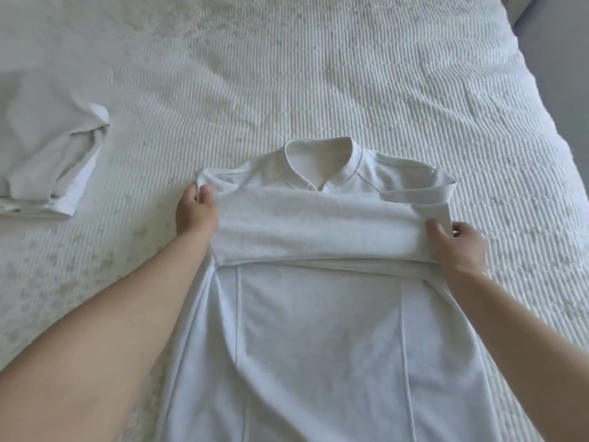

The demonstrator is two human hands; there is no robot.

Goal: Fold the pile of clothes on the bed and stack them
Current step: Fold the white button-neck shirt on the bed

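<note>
Left hand [196, 212], right hand [459, 247], gripping shirt [318, 330]

Left grip [196, 212] and right grip [459, 247] pinch, arms extended.

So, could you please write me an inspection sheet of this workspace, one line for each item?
Surface: white ribbed bedspread, covering the bed.
Job's things: white collared knit garment lying flat, a band folded across its chest; crumpled white cloth far left.
Clutter: nothing seen.
Hands: left hand grips the garment's left shoulder edge; right hand holds the fold's right end, fingers on top.
Cables: nothing seen.
Surroundings: grey surface beyond the bed's right edge.
</note>
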